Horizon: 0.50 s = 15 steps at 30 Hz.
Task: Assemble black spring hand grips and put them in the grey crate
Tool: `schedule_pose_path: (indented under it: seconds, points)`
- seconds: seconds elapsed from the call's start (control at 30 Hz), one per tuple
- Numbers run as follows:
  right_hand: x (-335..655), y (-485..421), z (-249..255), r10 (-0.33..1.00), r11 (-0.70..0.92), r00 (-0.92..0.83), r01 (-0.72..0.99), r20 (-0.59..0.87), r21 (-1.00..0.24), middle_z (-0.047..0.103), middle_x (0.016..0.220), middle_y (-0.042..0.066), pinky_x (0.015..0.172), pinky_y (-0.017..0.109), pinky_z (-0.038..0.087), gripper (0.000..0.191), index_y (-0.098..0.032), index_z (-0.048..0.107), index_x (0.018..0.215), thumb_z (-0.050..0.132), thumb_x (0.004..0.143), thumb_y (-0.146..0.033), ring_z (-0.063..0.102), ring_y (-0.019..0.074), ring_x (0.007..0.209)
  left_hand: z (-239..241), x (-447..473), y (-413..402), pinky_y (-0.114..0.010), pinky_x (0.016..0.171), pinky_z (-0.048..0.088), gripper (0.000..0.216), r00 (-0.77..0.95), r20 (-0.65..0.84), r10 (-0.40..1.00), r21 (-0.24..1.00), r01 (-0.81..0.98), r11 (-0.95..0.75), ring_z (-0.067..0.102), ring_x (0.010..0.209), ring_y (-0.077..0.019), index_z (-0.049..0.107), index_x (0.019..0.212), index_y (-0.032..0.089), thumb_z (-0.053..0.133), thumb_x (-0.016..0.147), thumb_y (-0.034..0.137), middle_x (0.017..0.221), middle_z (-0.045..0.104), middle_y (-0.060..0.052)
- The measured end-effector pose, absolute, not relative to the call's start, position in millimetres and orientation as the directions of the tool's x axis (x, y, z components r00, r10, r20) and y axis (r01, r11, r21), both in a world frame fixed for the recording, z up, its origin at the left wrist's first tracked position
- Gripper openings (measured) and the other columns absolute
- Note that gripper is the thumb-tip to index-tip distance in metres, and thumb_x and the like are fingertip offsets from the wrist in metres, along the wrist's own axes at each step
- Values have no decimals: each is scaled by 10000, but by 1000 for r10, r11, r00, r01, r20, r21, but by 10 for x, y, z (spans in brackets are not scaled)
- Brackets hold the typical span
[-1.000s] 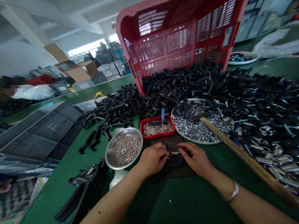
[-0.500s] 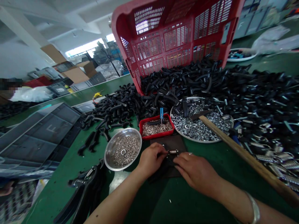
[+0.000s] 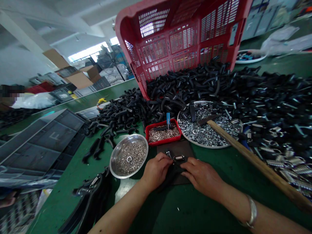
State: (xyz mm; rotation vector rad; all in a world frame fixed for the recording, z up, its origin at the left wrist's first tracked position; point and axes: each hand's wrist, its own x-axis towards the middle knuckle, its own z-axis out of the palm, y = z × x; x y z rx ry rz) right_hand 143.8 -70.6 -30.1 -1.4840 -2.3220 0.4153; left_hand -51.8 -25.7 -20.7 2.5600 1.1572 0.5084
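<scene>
Over a dark flat pad (image 3: 187, 147), both of my hands close on a black plastic spring clamp (image 3: 175, 168), most of it covered by fingers and shadow. My left hand (image 3: 156, 170) pinches its left side, beside a small shiny metal end (image 3: 168, 152). Fingers of my right hand (image 3: 203, 175) grip the right side. Between the two hands a silver coil spring (image 3: 179, 158) lies across the clamp; whether both its ends are hooked in cannot be seen.
Behind the pad stand a metal bowl (image 3: 112, 162) of small parts, a red tray (image 3: 162, 142) of rivet-like pins and a round tray (image 3: 204, 145) of metal pieces. A hammer (image 3: 234, 146) rests across it. Beyond are black parts (image 3: 185, 87) and a red crate (image 3: 156, 48). Finished-looking clamps (image 3: 85, 198) lie left.
My left hand has shifted slightly left and down, and more of the metal end beside its fingers shows. The right hand has moved slightly left. Both still grip the clamp.
</scene>
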Motion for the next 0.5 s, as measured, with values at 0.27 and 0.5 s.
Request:
schedule_pose_path:
  seconds: [0.27, 0.5]
  points:
    - [1433, -701, -302, 914, 397, -385, 783, 128, -480, 581, 884, 65, 692, 268, 445, 189, -194, 596, 964, 499, 802, -187, 576, 165, 794, -124, -463, -224, -234, 727, 466, 170, 558, 190, 808, 500, 653, -569, 571, 820, -118, 633, 888, 215, 499, 795, 167, 903, 594, -21]
    - [1445, -683, -317, 917, 389, -377, 770, 131, -506, 583, 894, 62, 698, 272, 450, 195, -199, 591, 973, 514, 794, -194, 577, 167, 809, -129, -480, -167, -245, 729, 471, 135, 457, 197, 868, 617, 630, -472, 589, 783, -122, 622, 866, 197, 510, 791, 185, 829, 645, -11]
